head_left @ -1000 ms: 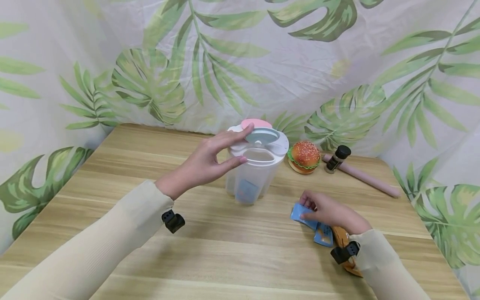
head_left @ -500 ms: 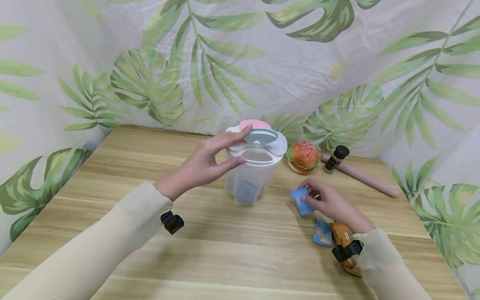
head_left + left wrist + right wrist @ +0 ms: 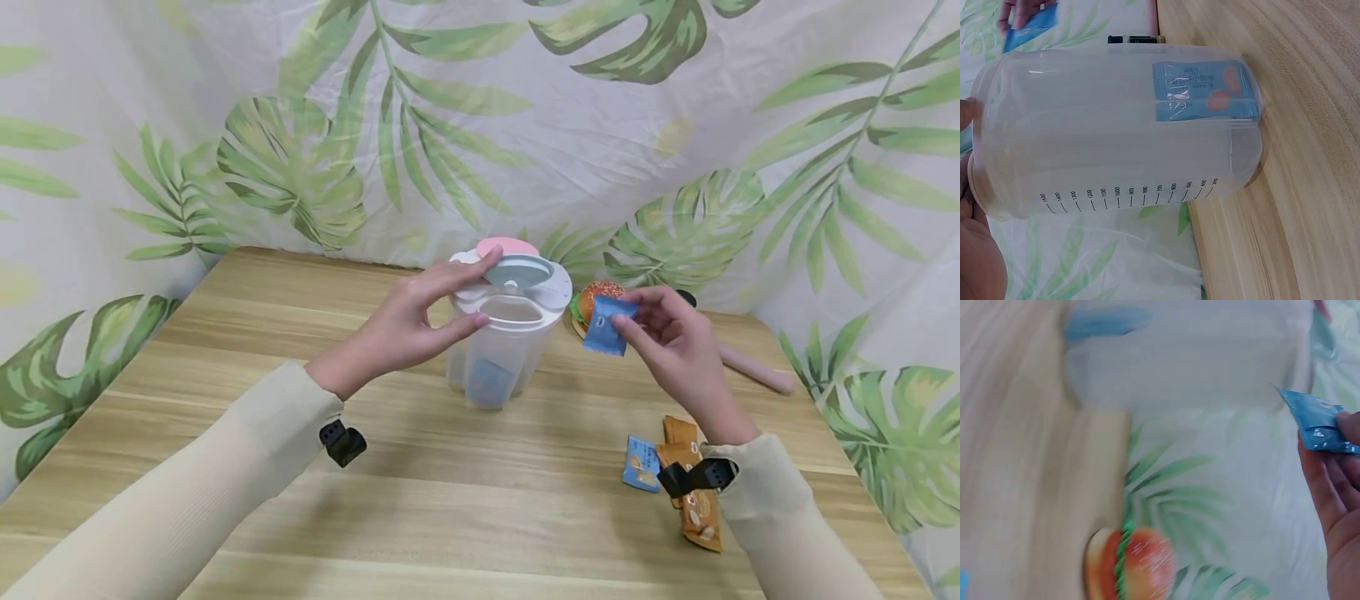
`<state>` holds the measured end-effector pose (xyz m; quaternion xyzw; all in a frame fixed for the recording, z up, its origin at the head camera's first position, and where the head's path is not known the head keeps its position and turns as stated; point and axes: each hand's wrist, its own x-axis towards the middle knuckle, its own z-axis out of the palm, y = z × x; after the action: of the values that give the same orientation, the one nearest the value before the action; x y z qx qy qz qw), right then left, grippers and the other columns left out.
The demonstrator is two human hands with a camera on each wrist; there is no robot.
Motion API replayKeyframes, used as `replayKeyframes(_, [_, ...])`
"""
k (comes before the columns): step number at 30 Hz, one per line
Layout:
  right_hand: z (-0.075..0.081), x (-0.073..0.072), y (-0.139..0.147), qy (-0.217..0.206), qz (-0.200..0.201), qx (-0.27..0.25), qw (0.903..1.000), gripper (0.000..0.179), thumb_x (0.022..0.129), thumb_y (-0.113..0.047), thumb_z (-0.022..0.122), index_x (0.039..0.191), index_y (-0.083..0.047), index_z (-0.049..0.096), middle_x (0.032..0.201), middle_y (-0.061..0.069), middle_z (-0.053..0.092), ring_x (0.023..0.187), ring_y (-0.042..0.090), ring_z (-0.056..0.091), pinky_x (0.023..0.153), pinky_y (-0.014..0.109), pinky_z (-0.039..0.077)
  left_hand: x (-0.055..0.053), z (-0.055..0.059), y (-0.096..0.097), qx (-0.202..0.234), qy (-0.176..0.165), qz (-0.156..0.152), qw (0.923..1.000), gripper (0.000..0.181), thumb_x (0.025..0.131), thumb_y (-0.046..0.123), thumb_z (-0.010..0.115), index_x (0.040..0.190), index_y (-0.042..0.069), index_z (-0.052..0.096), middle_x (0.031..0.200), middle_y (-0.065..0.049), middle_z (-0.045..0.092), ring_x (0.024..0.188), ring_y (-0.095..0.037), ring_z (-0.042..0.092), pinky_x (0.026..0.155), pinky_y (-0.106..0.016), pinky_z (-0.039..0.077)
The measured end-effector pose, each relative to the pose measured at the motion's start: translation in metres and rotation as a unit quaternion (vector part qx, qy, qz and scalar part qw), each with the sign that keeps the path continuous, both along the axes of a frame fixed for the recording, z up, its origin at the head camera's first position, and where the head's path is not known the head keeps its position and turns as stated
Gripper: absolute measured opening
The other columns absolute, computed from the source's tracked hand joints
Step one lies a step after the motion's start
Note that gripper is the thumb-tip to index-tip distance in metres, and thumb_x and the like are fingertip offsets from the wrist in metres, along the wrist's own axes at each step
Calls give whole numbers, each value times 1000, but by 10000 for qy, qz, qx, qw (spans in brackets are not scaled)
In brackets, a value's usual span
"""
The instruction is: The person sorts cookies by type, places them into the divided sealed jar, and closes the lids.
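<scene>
- The right hand point(image 3: 678, 342) pinches a blue sachet point(image 3: 606, 327) between thumb and fingers, well off the table, at about the level of the container's lid.
- This held sachet is to the right of the clear plastic container point(image 3: 502, 346) and apart from it.
- The left hand point(image 3: 412, 325) reaches in from the left with thumb and forefinger fairly straight and spread wide; both touch the white lid point(image 3: 553, 296), the forefinger at the raised grey-blue flap point(image 3: 517, 271), the thumb by the rim of the opening on the near side.
- The container stands upright on the wooden table point(image 3: 450, 517); a pink flap point(image 3: 504, 246) sits at the far side of its lid, and black volume marks point(image 3: 1129, 197) run up its wall.
- Inside, another blue sachet point(image 3: 487, 383) stands low against the wall.
- On the table at near right lies a light-blue sachet point(image 3: 641, 462), just left of several overlapping orange sachets point(image 3: 701, 517).
- At far right, a hamburger point(image 3: 589, 302) with a sesame bun is partly hidden by the held sachet.
- Behind the right hand show a black cap point(image 3: 686, 296) and a pink rod point(image 3: 757, 369), both partly covered.
- A leaf-patterned curtain point(image 3: 450, 83) hangs beyond the table.
</scene>
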<state>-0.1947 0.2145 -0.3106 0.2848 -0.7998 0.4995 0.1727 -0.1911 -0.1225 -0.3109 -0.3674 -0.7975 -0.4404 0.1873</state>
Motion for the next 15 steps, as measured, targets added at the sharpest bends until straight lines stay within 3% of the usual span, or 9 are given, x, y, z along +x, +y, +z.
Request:
replayKeyframes(5, [21, 3, -18, 483, 228, -291, 9982, 22, 90, 18, 68, 111, 13, 64, 107, -13, 72, 85, 2, 70, 67, 12, 55, 0, 0, -1, 29, 47, 18, 10000, 66, 92, 6, 79, 153, 4, 53, 139, -14, 70, 132, -28, 63, 121, -48, 43])
replayKeyframes(10, [33, 3, -35, 671, 631, -439, 9948, 23, 88, 22, 68, 109, 18, 61, 105, -13, 72, 89, 1, 72, 75, 14, 59, 1, 0, 0, 16, 159, 59, 9999, 65, 92, 8, 79, 152, 4, 53, 139, -13, 70, 131, -27, 64, 119, -47, 46])
replayKeyframes(15, [36, -1, -50, 835, 1012, -687, 9890, 25, 94, 5, 72, 109, 21, 58, 106, -14, 71, 92, 2, 73, 81, 17, 61, 1, -1, 0, 8, 188, 108, 9998, 65, 92, 9, 80, 151, 4, 54, 134, -13, 73, 130, -27, 66, 117, -48, 47])
